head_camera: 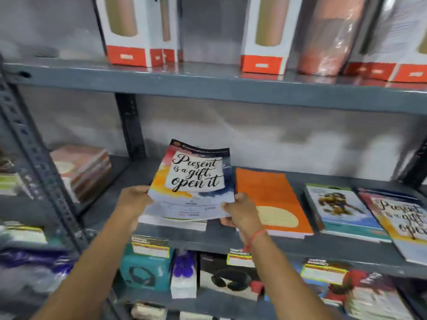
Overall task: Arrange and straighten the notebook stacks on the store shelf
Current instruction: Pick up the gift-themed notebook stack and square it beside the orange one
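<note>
A notebook (196, 181) printed "Present is a gift, open it" is held between both hands over the front edge of the middle shelf (208, 239), its far end raised and the cover slightly bowed. The left hand (135, 199) grips its left near corner, fingers closed under the cover, and the right hand (240, 211) pinches its right near corner, thumb on top and fingers curled beneath; a red thread circles that wrist. Under the lifted notebook a low stack (175, 221) of similar white-edged notebooks lies at the shelf's front edge. Just beside it to the right sits an orange stack (270, 197) with a pale circle on its top cover, touching the right hand. Further right lies a stack (342, 209) with an illustrated blue cover, and at the right end a fourth stack (402, 222) shows the same "Present is a gift" cover, skewed and overhanging the shelf's front edge. That makes four stacks on this span of the shelf. A fifth, blurred pile (85, 169) lies on the neighbouring shelf bay to the left. Above, white-and-red boxes (129, 31) stand on the upper shelf; headphone boxes (145, 271) fill the shelf below.
</note>
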